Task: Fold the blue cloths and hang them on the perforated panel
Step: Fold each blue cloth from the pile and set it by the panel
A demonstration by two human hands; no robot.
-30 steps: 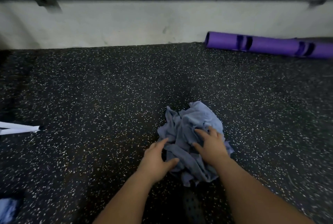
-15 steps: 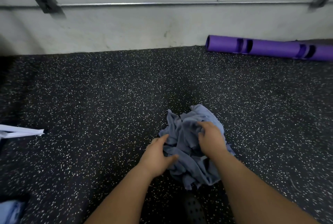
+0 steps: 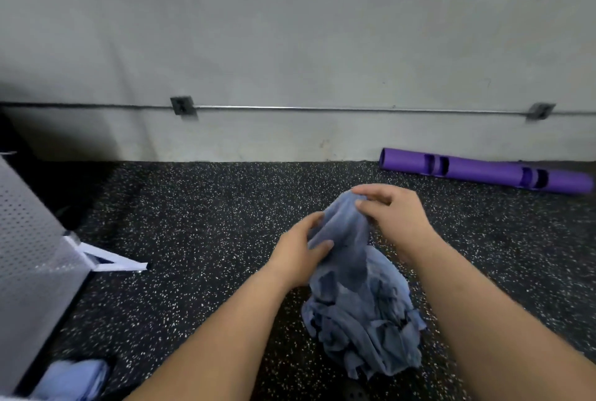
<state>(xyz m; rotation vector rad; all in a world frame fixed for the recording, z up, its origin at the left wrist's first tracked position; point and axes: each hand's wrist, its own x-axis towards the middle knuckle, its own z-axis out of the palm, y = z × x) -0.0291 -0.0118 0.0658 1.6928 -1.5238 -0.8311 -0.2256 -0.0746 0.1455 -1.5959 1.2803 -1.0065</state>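
Blue cloths (image 3: pixel 361 313), long axis upright, top gripped by left hand (image 3: pixel 296 253) and right hand (image 3: pixel 392 218)

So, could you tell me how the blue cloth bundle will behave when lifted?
Probably floppy: the blue cloth bundle sags in folds below the left hand and right hand. Likely light, as a fingertip pinch holds up its top. Loose layers might slip free.

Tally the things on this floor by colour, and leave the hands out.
Blue: 2, the central cloth heap and the lower-left cloth heap.
Purple: 1, the tube.
Grey: 1, the perforated panel.
Total: 4.
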